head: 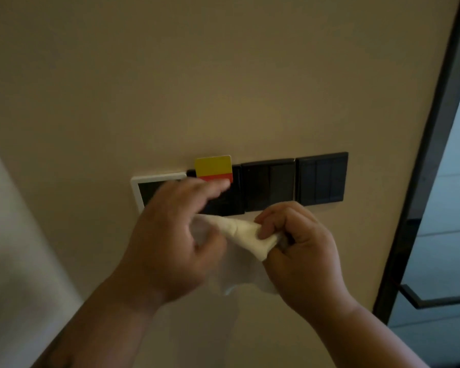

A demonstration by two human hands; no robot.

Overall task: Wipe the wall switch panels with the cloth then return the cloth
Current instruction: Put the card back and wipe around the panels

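Note:
A row of panels runs along the beige wall: a white-framed panel (146,185) at the left, a black card holder (234,195) with a yellow and red card (213,168) in its slot, then two black switch panels (269,183) (322,179). A white cloth (246,235) stretches between both hands just below the panels. My left hand (168,240) holds one end with its thumb, its fingers reaching over the white-framed panel and the card holder. My right hand (298,243) pinches the other end, fingers curled round it, under the middle switch panel.
A dark door frame (433,155) runs down the right side, with a black door handle (436,298) low on it. A pale wall corner stands at the left. The wall above the panels is bare.

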